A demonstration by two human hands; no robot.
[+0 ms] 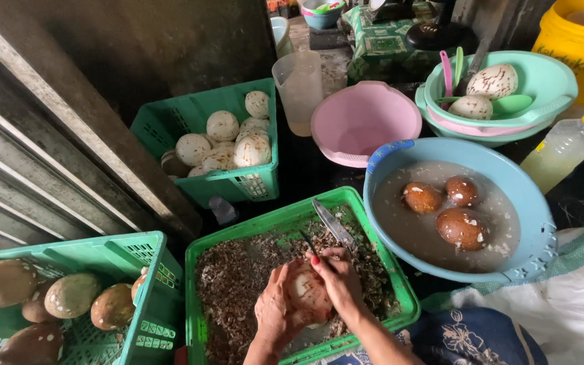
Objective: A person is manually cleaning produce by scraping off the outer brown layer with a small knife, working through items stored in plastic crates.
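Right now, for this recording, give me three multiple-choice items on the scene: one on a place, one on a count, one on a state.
1. Where is the round, partly peeled coconut kernel held?
A. Over the green plastic tray of brown shavings
B. Over the pink plastic basin
C. Inside the yellow bucket

2. How many brown kernels sit in the water of the blue plastic basin?
A. One
B. Three
C. Five

3. What is the state of the right hand?
A. Open and empty
B. Resting on the bottle
C. Closed on a metal-bladed knife

Answers: 1 A, the left hand cups it above the shavings; 2 B, three show in the cloudy water; 3 C, the blade juts from its grip.
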